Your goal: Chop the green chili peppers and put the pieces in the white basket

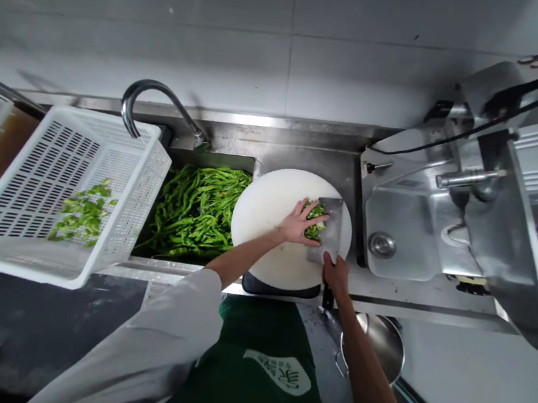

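Observation:
A round white cutting board (268, 208) lies on the steel counter in front of me. My left hand (298, 221) rests on it, fingers spread over a small pile of cut green peppers (315, 220). My right hand (336, 273) is closed on the handle of a cleaver (328, 227), whose broad blade stands against the right side of the pile. Left of the board, a sink (197, 208) is full of whole long green peppers.
A white slotted basket (47, 195) holding some chopped peppers sits tilted on the sink's left edge, under a curved faucet (162, 101). A steel machine (474, 212) stands at right. A metal bowl (378, 352) sits below the counter by my right arm.

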Demonstrator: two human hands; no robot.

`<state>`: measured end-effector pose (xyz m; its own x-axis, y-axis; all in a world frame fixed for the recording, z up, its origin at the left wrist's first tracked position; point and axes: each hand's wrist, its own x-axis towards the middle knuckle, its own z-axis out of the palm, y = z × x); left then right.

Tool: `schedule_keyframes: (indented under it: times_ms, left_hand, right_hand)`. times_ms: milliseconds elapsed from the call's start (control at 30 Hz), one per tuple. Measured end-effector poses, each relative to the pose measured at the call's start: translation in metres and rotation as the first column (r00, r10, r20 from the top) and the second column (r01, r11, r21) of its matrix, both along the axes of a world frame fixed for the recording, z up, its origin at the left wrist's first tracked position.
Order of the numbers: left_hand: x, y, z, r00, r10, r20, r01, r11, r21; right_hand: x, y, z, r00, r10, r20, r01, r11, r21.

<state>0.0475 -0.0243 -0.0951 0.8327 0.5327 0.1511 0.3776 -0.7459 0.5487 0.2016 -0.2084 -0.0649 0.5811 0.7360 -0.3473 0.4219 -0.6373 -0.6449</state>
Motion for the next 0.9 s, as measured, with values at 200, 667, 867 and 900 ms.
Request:
schedule_keyframes:
  times_ms: [200,667,867,900]
  left_hand:
    - [0.013,-0.016,-0.002,0.977,0.175,0.118,-0.173,0.984,-0.033]
    - [0.001,-0.026,0.012,0.958,0.284,0.046,-0.281,0.957,-0.074]
    - [-0.044,-0.017,0.046,0.943,0.327,0.066,-0.323,0.944,-0.066]
    - [-0.058,-0.013,0.056,0.935,0.345,0.082,-0.342,0.938,-0.052]
  right_hand:
    - [-0.001,0.013,0.001,0.996,0.059,-0.071,-0.059,0.998,0.002]
    - [-0.071,0.019,-0.003,0.934,0.013,-0.358,0.02,0.996,0.088]
    - [-0.114,0.027,0.021,0.883,0.042,-0.468,0.053,0.981,0.188]
    - [-0.126,0.032,0.029,0.877,0.063,-0.476,0.041,0.978,0.205]
